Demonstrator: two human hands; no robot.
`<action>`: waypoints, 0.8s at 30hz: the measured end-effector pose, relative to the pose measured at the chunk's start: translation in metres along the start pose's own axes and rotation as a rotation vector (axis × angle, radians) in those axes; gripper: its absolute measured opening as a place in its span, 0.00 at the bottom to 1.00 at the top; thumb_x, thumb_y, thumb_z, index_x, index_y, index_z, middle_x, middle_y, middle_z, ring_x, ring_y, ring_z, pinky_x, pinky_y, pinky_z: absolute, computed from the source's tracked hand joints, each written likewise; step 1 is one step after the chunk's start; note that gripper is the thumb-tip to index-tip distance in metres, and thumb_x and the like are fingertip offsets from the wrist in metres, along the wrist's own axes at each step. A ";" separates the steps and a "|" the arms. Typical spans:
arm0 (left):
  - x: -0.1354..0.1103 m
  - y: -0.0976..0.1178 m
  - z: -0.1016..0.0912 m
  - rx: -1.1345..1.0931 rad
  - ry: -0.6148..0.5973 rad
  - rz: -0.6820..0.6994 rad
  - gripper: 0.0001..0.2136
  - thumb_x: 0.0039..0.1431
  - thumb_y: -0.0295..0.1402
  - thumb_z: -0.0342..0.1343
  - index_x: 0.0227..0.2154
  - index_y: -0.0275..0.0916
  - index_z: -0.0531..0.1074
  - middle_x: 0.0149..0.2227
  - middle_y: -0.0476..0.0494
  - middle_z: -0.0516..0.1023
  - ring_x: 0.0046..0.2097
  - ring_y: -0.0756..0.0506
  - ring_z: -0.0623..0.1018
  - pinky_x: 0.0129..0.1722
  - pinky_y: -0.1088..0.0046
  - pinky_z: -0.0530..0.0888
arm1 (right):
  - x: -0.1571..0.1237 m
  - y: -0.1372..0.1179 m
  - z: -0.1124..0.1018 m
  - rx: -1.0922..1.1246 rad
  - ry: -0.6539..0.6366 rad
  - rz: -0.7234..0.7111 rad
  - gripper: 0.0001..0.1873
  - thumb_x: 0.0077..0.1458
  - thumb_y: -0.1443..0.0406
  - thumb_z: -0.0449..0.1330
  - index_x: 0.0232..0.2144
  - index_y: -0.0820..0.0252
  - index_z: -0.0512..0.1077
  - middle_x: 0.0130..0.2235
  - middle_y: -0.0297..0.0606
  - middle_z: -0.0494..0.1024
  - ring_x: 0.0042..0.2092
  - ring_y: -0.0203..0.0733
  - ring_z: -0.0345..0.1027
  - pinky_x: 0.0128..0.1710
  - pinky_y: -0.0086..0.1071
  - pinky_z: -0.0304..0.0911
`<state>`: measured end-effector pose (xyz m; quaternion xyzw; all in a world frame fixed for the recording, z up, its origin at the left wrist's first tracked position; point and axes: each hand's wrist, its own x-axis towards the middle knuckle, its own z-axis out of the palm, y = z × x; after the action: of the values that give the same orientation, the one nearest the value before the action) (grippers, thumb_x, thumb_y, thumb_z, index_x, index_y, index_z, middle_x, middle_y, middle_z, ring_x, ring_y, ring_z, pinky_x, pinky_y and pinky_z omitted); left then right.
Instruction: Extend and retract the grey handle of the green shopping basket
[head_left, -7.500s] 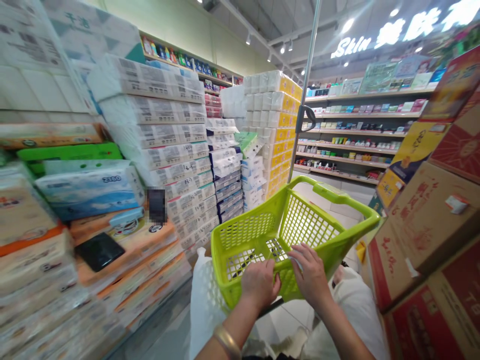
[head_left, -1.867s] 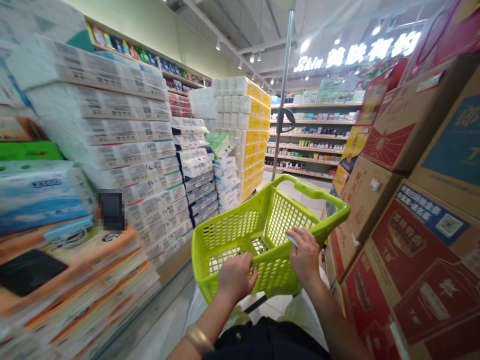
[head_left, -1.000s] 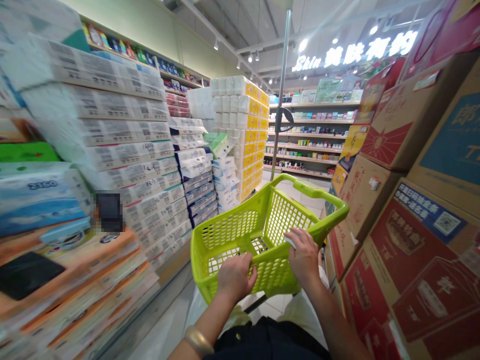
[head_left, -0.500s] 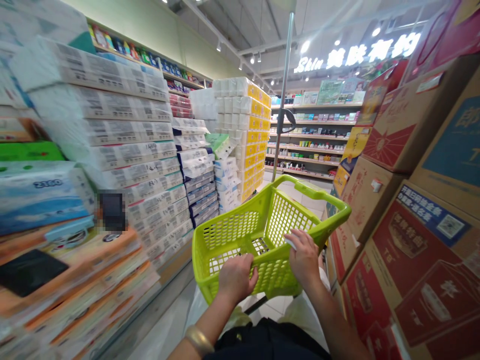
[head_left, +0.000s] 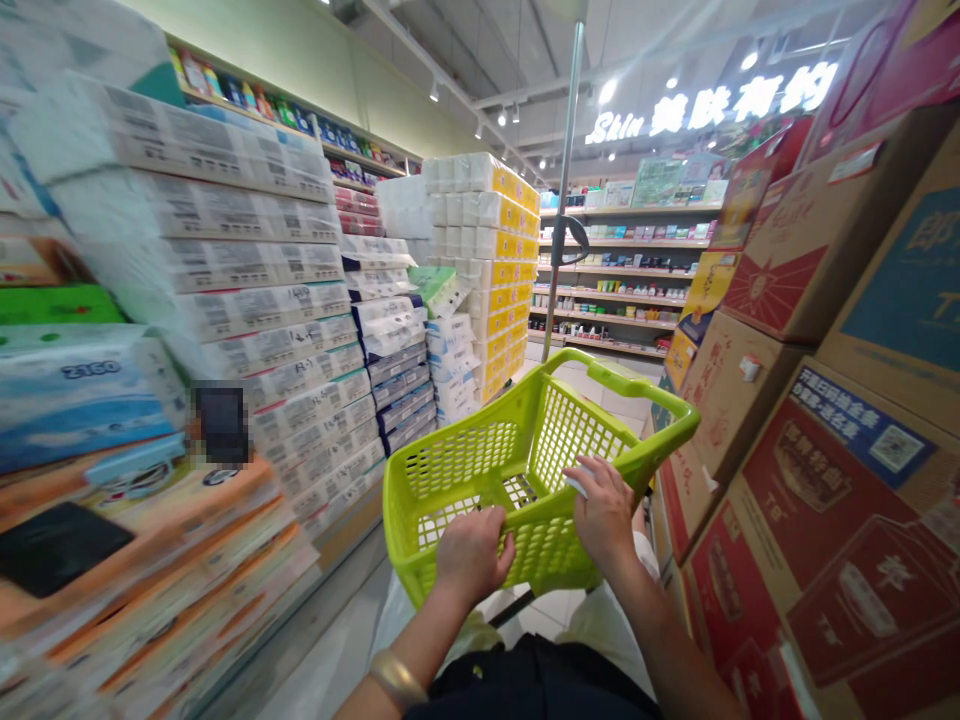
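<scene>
A lime green plastic shopping basket (head_left: 480, 455) stands in front of me in a store aisle, and nothing shows inside it. My left hand (head_left: 471, 552) is closed over the basket's near rim. My right hand (head_left: 602, 510) grips the same rim further right, and something small and white peeks out from under its fingers. A tall metal pole (head_left: 562, 190) rises beyond the basket's far end. A gold bangle (head_left: 397, 680) sits on my left wrist.
Stacks of wrapped tissue packs (head_left: 225, 270) line the left side, with orange packs (head_left: 150, 560) lowest and nearest. Red and brown cardboard cartons (head_left: 810, 430) wall in the right. White and yellow paper rolls (head_left: 487, 250) stand ahead. Product shelves (head_left: 622, 290) cross the far end.
Since 7.5 s ago the basket and I have moved forward along the aisle, closer to the cartons on the right. Over the last second, both hands have kept their grip and little has shifted.
</scene>
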<state>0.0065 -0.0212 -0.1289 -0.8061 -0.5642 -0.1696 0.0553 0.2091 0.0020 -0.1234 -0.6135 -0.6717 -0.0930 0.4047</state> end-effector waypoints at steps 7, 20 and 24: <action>0.000 0.000 0.000 -0.011 0.005 -0.002 0.06 0.58 0.34 0.48 0.35 0.41 0.68 0.33 0.44 0.77 0.37 0.42 0.76 0.36 0.67 0.65 | -0.017 -0.024 0.012 0.076 -0.182 -0.152 0.27 0.48 0.79 0.52 0.43 0.48 0.76 0.51 0.32 0.76 0.59 0.45 0.58 0.54 0.39 0.50; 0.000 0.001 -0.001 -0.033 -0.010 -0.010 0.06 0.59 0.34 0.48 0.35 0.41 0.69 0.34 0.43 0.78 0.37 0.43 0.76 0.37 0.67 0.66 | -0.013 -0.013 0.011 0.025 -0.073 -0.062 0.25 0.48 0.78 0.51 0.42 0.49 0.76 0.51 0.34 0.75 0.59 0.47 0.58 0.55 0.41 0.48; 0.000 0.000 -0.001 -0.023 -0.017 0.002 0.07 0.59 0.34 0.48 0.37 0.41 0.69 0.35 0.43 0.78 0.38 0.42 0.76 0.37 0.68 0.66 | -0.024 -0.034 0.016 0.085 -0.220 -0.185 0.29 0.47 0.79 0.52 0.44 0.45 0.74 0.52 0.30 0.75 0.60 0.44 0.58 0.55 0.40 0.47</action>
<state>0.0066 -0.0214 -0.1276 -0.8086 -0.5620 -0.1692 0.0412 0.1696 -0.0142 -0.1367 -0.5379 -0.7689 -0.0335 0.3439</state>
